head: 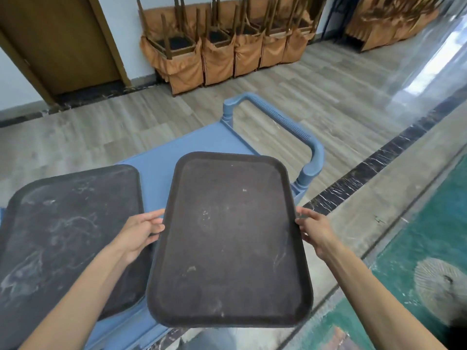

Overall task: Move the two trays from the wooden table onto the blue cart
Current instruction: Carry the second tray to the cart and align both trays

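Observation:
I hold a dark brown rectangular tray [227,238] by its two long sides, above the right part of the blue cart [192,142]. My left hand [140,233] grips its left rim and my right hand [316,229] grips its right rim. A second dark tray [63,238], scuffed with pale marks, lies flat on the left part of the cart top. The held tray's near end hangs past the cart's front edge. The wooden table is out of view.
The cart's blue handle [285,127] rises at its far right end. Stacked chairs with orange covers [222,41] line the back wall beside a wooden door [58,44]. A teal patterned carpet [429,248] lies to the right.

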Available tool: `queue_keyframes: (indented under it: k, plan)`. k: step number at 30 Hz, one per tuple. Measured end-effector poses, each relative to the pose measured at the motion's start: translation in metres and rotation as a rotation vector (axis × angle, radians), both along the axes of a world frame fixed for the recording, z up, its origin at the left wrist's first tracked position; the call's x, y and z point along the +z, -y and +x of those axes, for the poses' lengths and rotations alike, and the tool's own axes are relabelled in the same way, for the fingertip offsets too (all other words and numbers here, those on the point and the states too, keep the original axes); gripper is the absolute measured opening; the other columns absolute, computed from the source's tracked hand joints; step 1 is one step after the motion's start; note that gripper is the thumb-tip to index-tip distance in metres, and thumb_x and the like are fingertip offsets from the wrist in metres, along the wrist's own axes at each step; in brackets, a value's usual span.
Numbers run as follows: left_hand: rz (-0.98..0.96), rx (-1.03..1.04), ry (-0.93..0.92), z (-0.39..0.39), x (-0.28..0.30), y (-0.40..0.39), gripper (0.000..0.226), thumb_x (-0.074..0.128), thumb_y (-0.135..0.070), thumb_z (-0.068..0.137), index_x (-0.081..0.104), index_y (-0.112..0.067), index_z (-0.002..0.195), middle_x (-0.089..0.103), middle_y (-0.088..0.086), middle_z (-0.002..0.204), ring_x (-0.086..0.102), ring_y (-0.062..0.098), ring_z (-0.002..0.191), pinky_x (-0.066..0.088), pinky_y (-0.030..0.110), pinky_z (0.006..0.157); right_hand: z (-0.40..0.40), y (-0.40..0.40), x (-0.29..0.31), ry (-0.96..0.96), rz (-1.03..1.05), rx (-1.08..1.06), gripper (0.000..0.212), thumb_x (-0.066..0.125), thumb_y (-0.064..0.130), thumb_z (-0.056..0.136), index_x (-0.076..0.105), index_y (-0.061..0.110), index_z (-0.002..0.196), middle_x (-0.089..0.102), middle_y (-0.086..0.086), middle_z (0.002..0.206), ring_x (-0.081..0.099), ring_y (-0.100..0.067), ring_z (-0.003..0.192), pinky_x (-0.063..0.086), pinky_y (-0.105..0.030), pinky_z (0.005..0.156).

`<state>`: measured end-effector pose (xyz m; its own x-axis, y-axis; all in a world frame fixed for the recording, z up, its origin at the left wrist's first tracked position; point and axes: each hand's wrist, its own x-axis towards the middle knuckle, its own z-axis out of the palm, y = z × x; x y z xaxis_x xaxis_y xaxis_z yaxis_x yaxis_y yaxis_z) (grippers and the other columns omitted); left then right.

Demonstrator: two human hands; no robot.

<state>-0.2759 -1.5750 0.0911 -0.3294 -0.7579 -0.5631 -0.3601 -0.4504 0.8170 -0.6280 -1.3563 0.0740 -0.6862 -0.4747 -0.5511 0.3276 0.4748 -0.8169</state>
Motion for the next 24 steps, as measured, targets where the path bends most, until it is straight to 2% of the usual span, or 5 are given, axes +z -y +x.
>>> queue_keyframes:
  k: [3, 5, 11, 14, 24]
  plan:
    - [0.005, 0.061, 0.0, -0.017, -0.006, 0.041, 0.05, 0.053, 0.011, 0.09, 0.057, -0.01, 0.135, 0.056, 0.01, 0.128, 0.058, 0.016, 0.106, 0.042, 0.034, 0.099, -0.029, 0.054, 0.002, -0.025, 0.019, 0.093, 0.035, 0.049, -0.005, 0.09, 0.069, 0.017, 0.109, 0.059, -0.003, 0.065, 0.042, -0.014, 0.049, 0.035, -0.023, 0.048]
    - [0.016, 0.079, -0.003, -0.029, -0.012, 0.066, 0.051, 0.053, 0.011, 0.09, 0.057, -0.011, 0.135, 0.056, 0.009, 0.126, 0.056, 0.016, 0.107, 0.041, 0.034, 0.099, -0.046, 0.089, 0.004, -0.036, 0.006, 0.121, 0.034, 0.049, -0.007, 0.09, 0.07, 0.017, 0.104, 0.065, 0.003, 0.058, 0.051, -0.01, 0.043, 0.043, -0.019, 0.043]
    - [0.056, 0.144, 0.022, -0.069, -0.019, 0.121, 0.051, 0.045, 0.01, 0.092, 0.056, -0.014, 0.135, 0.06, -0.001, 0.103, 0.057, 0.011, 0.098, 0.038, 0.033, 0.096, -0.087, 0.175, -0.004, -0.054, 0.021, 0.161, 0.034, 0.051, -0.007, 0.094, 0.068, 0.012, 0.117, 0.073, -0.014, 0.078, 0.065, -0.024, 0.068, 0.062, -0.039, 0.078]
    - [0.068, 0.188, 0.022, -0.09, -0.025, 0.14, 0.052, 0.039, 0.008, 0.092, 0.058, -0.018, 0.133, 0.055, 0.0, 0.097, 0.055, 0.008, 0.086, 0.038, 0.031, 0.09, -0.108, 0.205, -0.01, -0.063, 0.028, 0.167, 0.036, 0.051, -0.006, 0.093, 0.068, 0.016, 0.116, 0.075, -0.01, 0.072, 0.067, -0.02, 0.059, 0.062, -0.033, 0.061]
    - [0.092, 0.375, 0.064, -0.132, -0.057, 0.173, 0.044, 0.037, -0.004, 0.096, 0.063, -0.022, 0.128, 0.049, -0.005, 0.086, 0.048, 0.012, 0.077, 0.038, 0.022, 0.07, -0.158, 0.266, -0.034, -0.006, -0.032, 0.258, 0.043, 0.05, -0.007, 0.093, 0.064, 0.014, 0.128, 0.078, -0.012, 0.09, 0.073, -0.019, 0.078, 0.06, -0.033, 0.084]
